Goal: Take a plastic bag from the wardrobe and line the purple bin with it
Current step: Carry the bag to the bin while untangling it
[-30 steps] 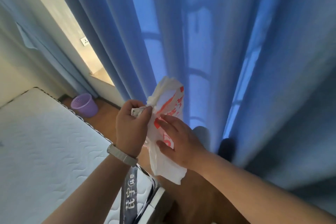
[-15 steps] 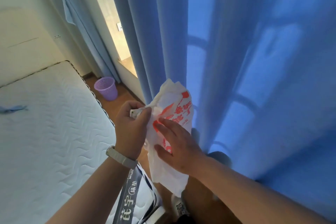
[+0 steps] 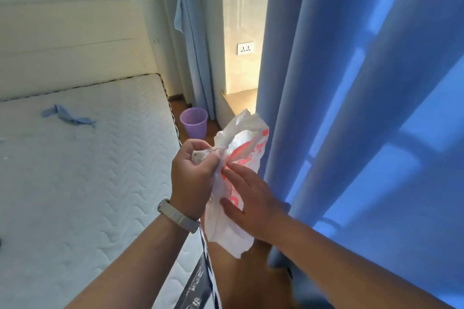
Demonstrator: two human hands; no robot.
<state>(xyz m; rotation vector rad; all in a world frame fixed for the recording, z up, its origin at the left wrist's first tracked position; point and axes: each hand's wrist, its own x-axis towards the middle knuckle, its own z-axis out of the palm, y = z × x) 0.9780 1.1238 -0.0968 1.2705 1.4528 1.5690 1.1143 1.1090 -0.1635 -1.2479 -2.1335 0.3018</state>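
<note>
A crumpled white plastic bag (image 3: 236, 223) with red print hangs in front of me at chest height. My left hand (image 3: 193, 175) grips its bunched top in a fist. My right hand (image 3: 251, 198) lies against the bag's printed side, fingers fairly straight and the thumb pressing the plastic lower down. The purple bin (image 3: 193, 122), a perforated plastic basket, stands upright on the wooden floor ahead, in the gap between the bed's far corner and the curtain. Nothing lines the bin.
A bare white mattress (image 3: 82, 178) fills the left, with a blue cloth scrap (image 3: 66, 115) lying on it. Blue curtains (image 3: 351, 108) hang along the right. A narrow strip of wooden floor (image 3: 251, 278) runs between bed and curtain. A wall socket (image 3: 245, 48) sits beyond.
The view has swung left and up, so the bin now sits nearer the middle and more of the mattress shows. Both hands keep the same hold on the bag.
</note>
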